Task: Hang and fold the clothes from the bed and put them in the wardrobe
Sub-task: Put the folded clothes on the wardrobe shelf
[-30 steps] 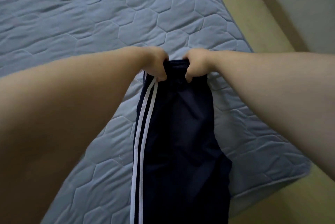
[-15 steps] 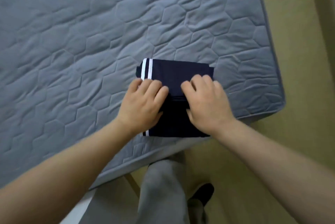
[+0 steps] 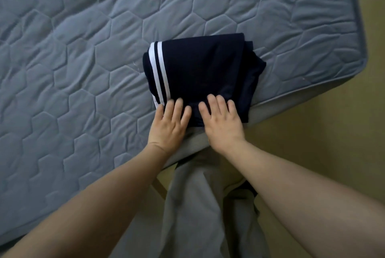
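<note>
A tan floor (image 3: 333, 143) fills the right side of the frame. The person's grey trousers (image 3: 198, 216) run down the lower middle. A dark shape (image 3: 249, 190), mostly hidden, sits just to their right.

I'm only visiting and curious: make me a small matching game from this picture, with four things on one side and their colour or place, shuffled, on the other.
Things:
1 folded trousers
2 mattress
3 floor
4 left hand

Descriptions:
a grey-blue, quilted in hexagons
b navy with two white stripes
c lying flat on the near edge of the trousers, by those stripes
d yellowish tan

Pairs: 1-b; 2-a; 3-d; 4-c
</note>
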### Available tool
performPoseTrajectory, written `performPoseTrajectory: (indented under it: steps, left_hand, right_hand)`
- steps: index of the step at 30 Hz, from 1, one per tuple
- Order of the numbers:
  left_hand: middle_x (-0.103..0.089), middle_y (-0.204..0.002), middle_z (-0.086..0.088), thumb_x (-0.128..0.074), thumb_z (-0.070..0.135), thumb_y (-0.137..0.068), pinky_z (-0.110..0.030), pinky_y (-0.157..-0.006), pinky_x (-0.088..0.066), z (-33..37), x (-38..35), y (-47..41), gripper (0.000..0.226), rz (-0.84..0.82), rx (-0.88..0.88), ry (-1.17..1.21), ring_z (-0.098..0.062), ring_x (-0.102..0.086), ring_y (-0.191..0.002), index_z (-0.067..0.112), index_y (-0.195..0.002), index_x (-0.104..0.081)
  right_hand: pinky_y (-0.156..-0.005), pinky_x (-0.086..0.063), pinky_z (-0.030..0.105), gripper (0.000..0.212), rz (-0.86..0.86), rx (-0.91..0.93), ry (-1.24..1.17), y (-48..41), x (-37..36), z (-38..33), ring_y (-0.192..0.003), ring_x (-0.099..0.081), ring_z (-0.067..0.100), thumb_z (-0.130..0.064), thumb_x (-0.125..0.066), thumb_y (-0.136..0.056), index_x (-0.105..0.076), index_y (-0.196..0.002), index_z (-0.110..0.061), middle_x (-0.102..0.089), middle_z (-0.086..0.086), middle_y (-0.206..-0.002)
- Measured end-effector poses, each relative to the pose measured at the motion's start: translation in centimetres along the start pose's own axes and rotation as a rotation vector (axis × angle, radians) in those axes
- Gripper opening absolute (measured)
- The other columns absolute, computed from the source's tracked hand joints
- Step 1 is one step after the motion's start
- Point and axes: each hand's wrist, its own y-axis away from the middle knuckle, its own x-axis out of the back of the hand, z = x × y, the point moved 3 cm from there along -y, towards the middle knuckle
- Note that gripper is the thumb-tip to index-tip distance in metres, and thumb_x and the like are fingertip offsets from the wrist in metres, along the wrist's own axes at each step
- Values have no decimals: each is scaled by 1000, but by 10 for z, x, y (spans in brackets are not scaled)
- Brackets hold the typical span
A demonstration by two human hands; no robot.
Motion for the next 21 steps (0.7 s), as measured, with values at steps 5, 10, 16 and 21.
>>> performPoseTrajectory:
  steps: [5,10,16,21]
  left_hand:
    - [-57,-115,-16,-56,18,-78,-46,-82,-46,-3,13,-29,46,-151,11,-51,-36,-56,-94,11,-124,-51]
    - [-58,-100,-4,-66,22,-81,-38,-65,-47,-4,93,-44,46,-364,-60,3,-28,-61,-84,18,-122,-46]
    - [-62,-102,-1,-64,29,-79,-32,-58,-40,33,277,-70,38,-433,-250,139,-29,-65,-90,21,-108,-40]
    - [-64,-109,-3,-61,37,-79,-32,-64,-39,137,418,-94,33,-488,-578,38,-32,-65,-98,27,-99,-36]
  right_hand:
    - [-92,-41,47,60,167,45,-19,-18,20,11,-120,-46,35,-21,-64,-84,-41,-140,-19,-47,14,-135]
    - [-76,-47,42,39,142,103,-152,22,87,34,-105,-58,31,-13,-53,-94,-48,-133,-14,-59,8,-118]
    - [-84,-43,43,47,157,-43,-346,149,201,102,-108,-59,31,-26,-65,-84,-47,-126,-18,-59,6,-117]
    - [-94,-39,44,72,146,-393,-471,299,240,171,-118,-53,30,-46,-82,-70,-42,-125,-20,-56,6,-123]
